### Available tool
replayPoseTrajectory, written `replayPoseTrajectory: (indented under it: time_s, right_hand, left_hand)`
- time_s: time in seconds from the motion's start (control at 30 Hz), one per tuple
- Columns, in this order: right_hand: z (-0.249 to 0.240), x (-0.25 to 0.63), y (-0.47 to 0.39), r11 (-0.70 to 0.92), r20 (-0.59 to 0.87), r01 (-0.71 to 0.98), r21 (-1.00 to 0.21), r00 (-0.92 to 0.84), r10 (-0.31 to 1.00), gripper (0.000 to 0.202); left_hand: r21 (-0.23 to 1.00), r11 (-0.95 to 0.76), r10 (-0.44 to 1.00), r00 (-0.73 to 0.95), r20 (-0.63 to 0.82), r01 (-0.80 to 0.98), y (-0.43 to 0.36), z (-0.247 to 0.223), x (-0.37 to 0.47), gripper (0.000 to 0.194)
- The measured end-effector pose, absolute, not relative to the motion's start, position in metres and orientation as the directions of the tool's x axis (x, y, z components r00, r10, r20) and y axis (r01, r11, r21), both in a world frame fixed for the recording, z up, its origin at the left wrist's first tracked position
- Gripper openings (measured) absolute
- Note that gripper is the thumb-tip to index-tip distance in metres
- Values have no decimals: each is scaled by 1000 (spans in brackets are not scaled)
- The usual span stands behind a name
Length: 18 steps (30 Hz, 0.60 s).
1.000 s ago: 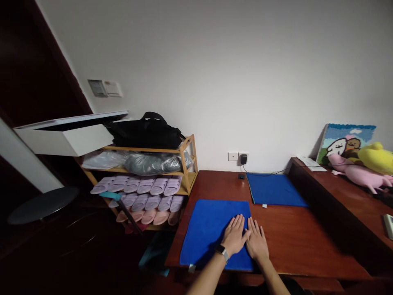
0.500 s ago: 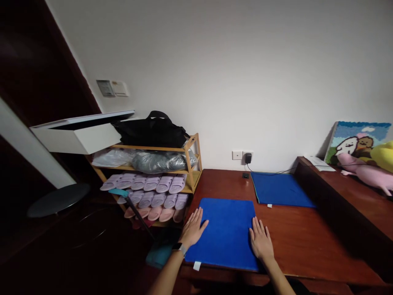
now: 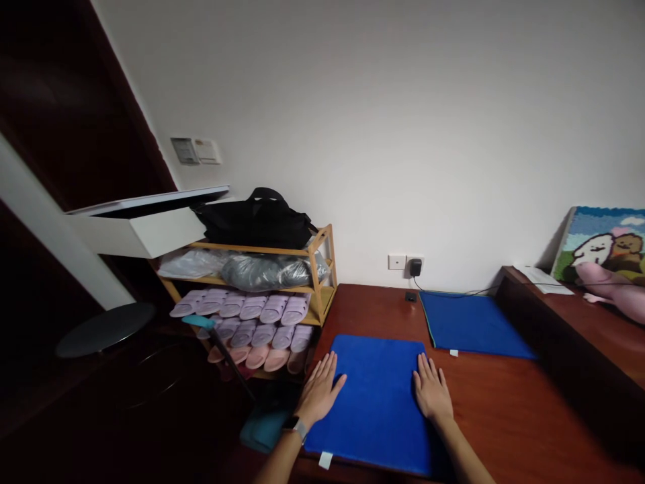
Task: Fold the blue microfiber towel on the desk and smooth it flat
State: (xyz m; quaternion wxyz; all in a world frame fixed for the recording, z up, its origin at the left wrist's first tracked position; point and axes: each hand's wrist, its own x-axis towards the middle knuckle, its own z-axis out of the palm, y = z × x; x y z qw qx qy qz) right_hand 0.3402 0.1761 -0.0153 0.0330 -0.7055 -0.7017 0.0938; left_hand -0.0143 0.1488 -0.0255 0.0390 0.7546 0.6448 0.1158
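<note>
A: How does the bright blue rectangular terry cloth (image 3: 377,396) look?

B: It lies spread flat on the dark red wooden table (image 3: 504,410), soft and finely napped, square-cornered, with one small white tag at the corner nearest the person. It sits at the table's left end, its near edge along the table's front edge.

A: And the hands?

B: The left hand (image 3: 318,393) rests palm down at that cloth's left edge, fingers straight and slightly spread, gripping nothing; a watch sits on its wrist. The right hand (image 3: 433,395) lies flat on the cloth's right edge, likewise open and holding nothing.

A: How many cloths are there?

B: Two. The second, a darker blue flat cloth (image 3: 474,324) with its own white tag, lies beyond the first, towards the wall and to its right, apart from it.

A: What stands beside the table?

B: To its left, a pale bamboo slatted rack (image 3: 322,269) carrying rows of lilac and pink rubbery slippers (image 3: 262,319), a grey plastic-wrapped bundle (image 3: 272,270) and, on top, one black fabric bag (image 3: 254,222).
</note>
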Motion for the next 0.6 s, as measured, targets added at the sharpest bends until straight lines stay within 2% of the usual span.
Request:
replayPoseTrajectory:
  time_s: [0.1,0.2,0.33,0.4,0.5,0.6]
  right_hand:
    - [-20,341,175,-8,-78,984,-178,-6,997,66]
    - [-21,342,176,-3,-70,985,-174,-10,997,66]
    - [-25,344,178,11,-58,990,-141,-19,998,65]
    - [-27,346,178,35,-55,991,-132,-43,998,64]
    - [-29,347,178,45,-51,990,-133,-52,997,64]
    - [-28,346,179,15,-58,988,-154,-24,998,65]
  left_hand:
    - [216,-122,988,98,118,969,155,-14,-6,75]
    - [235,-148,972,98,212,961,164,-1,37,73]
    - [249,-508,855,447,263,825,176,4,134,71]
    - [271,-563,824,507,252,780,180,-3,172,70]
    - [291,-532,846,490,209,795,186,-16,185,70]
    - [274,-457,889,423,177,846,192,-23,143,72]
